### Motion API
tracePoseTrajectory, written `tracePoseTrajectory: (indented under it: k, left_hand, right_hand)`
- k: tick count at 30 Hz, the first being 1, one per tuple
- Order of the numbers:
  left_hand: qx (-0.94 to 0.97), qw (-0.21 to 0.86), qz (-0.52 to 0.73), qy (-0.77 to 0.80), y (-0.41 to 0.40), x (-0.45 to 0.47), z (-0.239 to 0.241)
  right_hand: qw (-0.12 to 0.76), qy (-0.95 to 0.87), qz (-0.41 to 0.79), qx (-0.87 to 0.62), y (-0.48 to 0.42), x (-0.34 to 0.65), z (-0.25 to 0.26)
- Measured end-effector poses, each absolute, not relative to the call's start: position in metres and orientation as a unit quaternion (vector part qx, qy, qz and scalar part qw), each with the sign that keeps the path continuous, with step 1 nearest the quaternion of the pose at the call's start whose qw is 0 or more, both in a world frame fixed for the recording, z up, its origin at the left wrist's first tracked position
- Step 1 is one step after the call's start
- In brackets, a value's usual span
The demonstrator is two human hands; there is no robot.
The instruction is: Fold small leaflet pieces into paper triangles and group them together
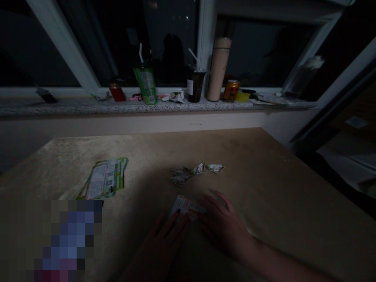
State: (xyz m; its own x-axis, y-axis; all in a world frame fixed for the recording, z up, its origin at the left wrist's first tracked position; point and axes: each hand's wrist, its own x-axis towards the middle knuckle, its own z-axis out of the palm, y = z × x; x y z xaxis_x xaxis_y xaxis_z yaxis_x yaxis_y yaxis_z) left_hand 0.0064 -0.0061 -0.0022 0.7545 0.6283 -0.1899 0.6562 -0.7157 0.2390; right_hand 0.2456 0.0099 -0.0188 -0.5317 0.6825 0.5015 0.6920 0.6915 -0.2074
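A small printed paper leaflet (184,204) lies on the tabletop between my hands. My left hand (168,237) rests on its near left edge, fingers stretched out and slightly apart. From the right, my right hand (225,219) lies over the leaflet's right side with its fingers extended; what is under those fingertips is hidden. Just beyond the leaflet are several folded paper pieces (181,175) in a loose cluster, with one folded triangle (216,168) apart on the right. A stack of green-and-white leaflets (102,178) sits farther left.
The brown table (264,176) meets a wall below a granite windowsill (96,108). Along the sill stand a red jar (117,93), a green cup (147,84), a dark cup (196,86), a pink flask (219,70) and an orange can (231,91). A pixelated patch covers the lower left.
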Motion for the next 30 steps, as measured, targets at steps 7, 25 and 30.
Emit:
tracePoseTrajectory:
  k: [7,25,30]
  left_hand:
    - [0.927,0.136,-0.044,0.346,-0.005,0.005,-0.01]
    - [0.926,0.121,-0.037,0.356,-0.009,0.007,0.007]
    - [0.929,0.139,-0.054,0.34,-0.004,0.003,-0.011]
  right_hand:
    - [0.305,-0.866,-0.032,-0.396,0.011,0.244,-0.024]
    - [0.324,-0.859,-0.041,-0.395,0.01,0.246,-0.015]
    - [0.321,-0.86,-0.028,-0.395,0.011,0.246,-0.017]
